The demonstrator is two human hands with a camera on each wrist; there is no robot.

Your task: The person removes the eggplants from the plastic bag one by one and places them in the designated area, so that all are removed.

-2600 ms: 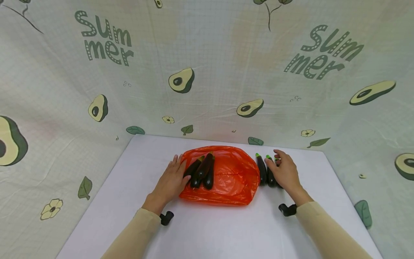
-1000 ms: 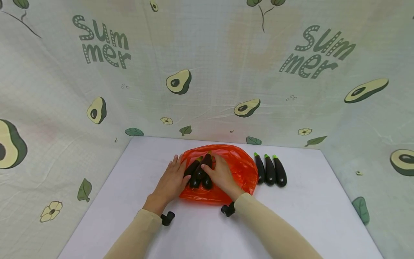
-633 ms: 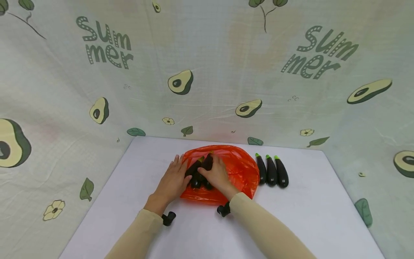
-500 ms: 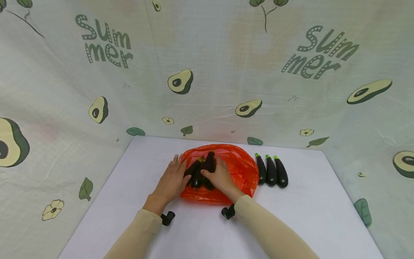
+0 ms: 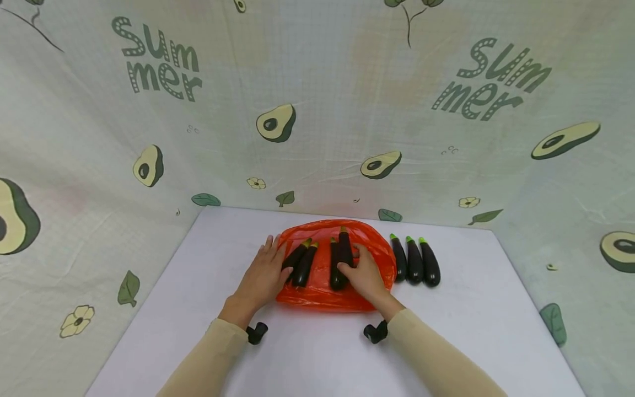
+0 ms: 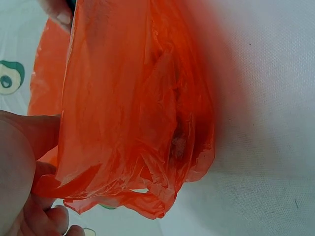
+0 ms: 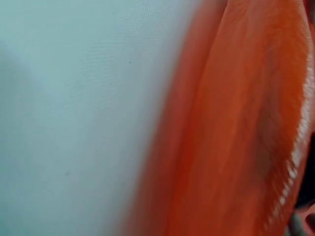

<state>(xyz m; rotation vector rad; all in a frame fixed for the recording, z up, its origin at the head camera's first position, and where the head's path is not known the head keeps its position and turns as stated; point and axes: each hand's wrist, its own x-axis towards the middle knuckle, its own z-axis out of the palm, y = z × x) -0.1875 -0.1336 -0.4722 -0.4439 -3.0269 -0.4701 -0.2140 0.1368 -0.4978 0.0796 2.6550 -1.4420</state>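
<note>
An orange-red plastic bag (image 5: 322,300) lies with its mouth open on the white table, several dark eggplants inside. My left hand (image 5: 265,275) holds the bag's left rim, thumb inside and fingers outside; the left wrist view shows that hand (image 6: 24,172) at the bag's edge. Inside the bag, my right hand (image 5: 369,275) grips an eggplant (image 5: 345,251) near its right side. Another eggplant (image 5: 335,267) lies against it on the left. Two more, a leaning eggplant (image 5: 296,255) and a second eggplant (image 5: 305,267), rest near my left thumb.
Three eggplants (image 5: 414,263) with bright green stem ends lie in a row just right of the bag, on the white table (image 5: 317,358). A cloth backdrop (image 5: 322,82) printed with avocados rises behind and at both sides.
My right hand came from the row of eggplants into the bag, took hold of the top eggplant and moved right. A neighbouring eggplant also shifted right. The left hand stays at the rim.
</note>
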